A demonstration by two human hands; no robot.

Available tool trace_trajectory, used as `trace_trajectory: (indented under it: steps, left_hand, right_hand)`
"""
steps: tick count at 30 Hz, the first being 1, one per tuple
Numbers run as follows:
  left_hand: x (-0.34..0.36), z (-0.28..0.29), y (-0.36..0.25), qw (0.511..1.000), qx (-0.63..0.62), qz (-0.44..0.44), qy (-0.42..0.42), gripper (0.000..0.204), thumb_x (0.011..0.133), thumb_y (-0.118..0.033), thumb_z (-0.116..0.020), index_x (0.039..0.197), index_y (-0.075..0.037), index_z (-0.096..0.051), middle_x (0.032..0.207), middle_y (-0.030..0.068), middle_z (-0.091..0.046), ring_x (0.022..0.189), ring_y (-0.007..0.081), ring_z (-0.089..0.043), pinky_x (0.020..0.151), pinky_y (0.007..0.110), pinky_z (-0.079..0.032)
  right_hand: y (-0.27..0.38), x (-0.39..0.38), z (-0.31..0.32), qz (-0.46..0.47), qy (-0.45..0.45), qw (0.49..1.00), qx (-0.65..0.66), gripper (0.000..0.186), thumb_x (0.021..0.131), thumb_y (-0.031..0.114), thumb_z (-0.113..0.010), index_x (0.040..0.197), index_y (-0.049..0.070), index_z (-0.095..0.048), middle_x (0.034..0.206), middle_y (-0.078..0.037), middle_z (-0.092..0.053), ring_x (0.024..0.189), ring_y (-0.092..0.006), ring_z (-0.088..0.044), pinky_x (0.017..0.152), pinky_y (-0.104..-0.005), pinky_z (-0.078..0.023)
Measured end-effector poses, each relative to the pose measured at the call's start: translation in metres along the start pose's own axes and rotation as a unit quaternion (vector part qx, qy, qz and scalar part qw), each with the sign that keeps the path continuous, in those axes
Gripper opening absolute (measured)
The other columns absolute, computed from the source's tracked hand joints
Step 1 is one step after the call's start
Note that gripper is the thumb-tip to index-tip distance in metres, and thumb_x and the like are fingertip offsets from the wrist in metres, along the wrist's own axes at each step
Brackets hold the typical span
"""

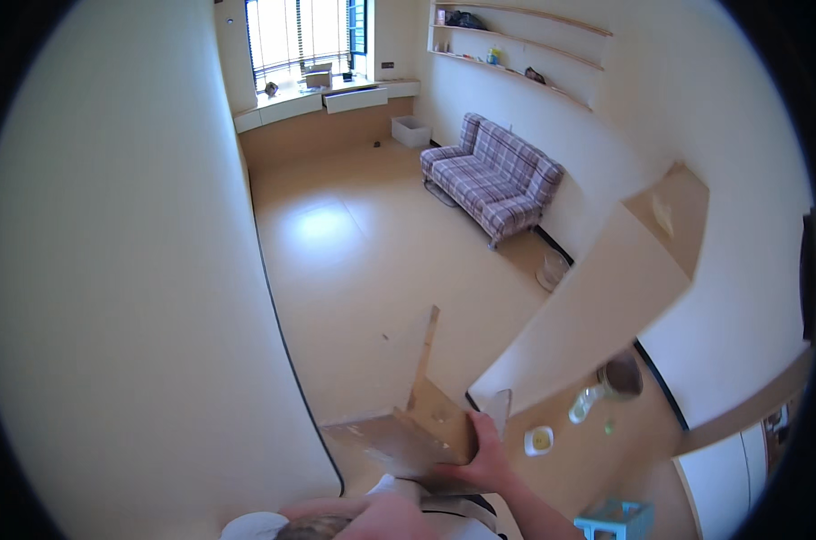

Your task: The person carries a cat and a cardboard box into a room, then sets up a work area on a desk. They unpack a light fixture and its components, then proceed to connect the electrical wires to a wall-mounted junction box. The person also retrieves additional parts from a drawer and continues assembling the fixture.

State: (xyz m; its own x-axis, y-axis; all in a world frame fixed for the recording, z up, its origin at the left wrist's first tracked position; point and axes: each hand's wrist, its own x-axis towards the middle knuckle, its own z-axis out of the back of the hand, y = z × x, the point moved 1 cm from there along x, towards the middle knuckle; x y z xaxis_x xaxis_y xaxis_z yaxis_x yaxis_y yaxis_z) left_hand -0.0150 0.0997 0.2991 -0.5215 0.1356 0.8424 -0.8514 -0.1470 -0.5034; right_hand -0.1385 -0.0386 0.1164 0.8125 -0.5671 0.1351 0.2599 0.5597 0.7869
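Note:
My right hand [487,450] grips the side of a brown wooden piece built of boards [385,441], its fingers bent round the edge. A narrow wooden strip [428,346] sticks up from the far side of this piece, and a pale pointed part [500,407] shows just beyond my fingers. Worn, light marks run along the board's edge. At the bottom edge, close to my body, is the bare skin of my left arm [385,522]. It is blurred, and the fingers of that hand are hidden.
A long pale wall end [588,297] stands at the right. Behind it on the floor are a dark bin [620,376], a clear bottle [584,405], a white dish [539,440] and a turquoise plastic stool [615,517]. Farther off stands a plaid sofa [493,171]; a white wall [138,270] bounds the left.

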Motion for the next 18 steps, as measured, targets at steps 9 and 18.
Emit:
trace_trajectory:
  steps: [9,18]
  left_hand:
    - [-0.133,0.141,-0.163,0.974,0.137,0.022,-0.179,0.084,0.069,-0.074,-0.082,0.123,-0.009,-0.074,0.132,0.0195,-0.050,0.108,0.0389,-0.057,0.092,0.040,-0.049]
    - [-0.341,0.341,-0.363,0.959,0.174,0.038,-0.218,0.091,0.067,-0.078,-0.080,0.120,-0.005,-0.076,0.135,0.0169,-0.046,0.116,0.0355,-0.049,0.103,0.041,-0.040]
  right_hand:
    - [-0.066,0.343,-0.055,0.067,0.037,0.991,-0.108,0.106,0.058,0.054,-0.092,0.138,-0.001,-0.050,0.129,-0.020,-0.056,0.120,-0.0384,-0.054,0.106,-0.0478,-0.043]
    - [-0.206,0.704,-0.042,0.024,0.052,0.967,-0.249,0.105,0.057,0.061,-0.090,0.134,0.000,-0.053,0.127,-0.020,-0.059,0.123,-0.0374,-0.054,0.108,-0.0476,-0.041]
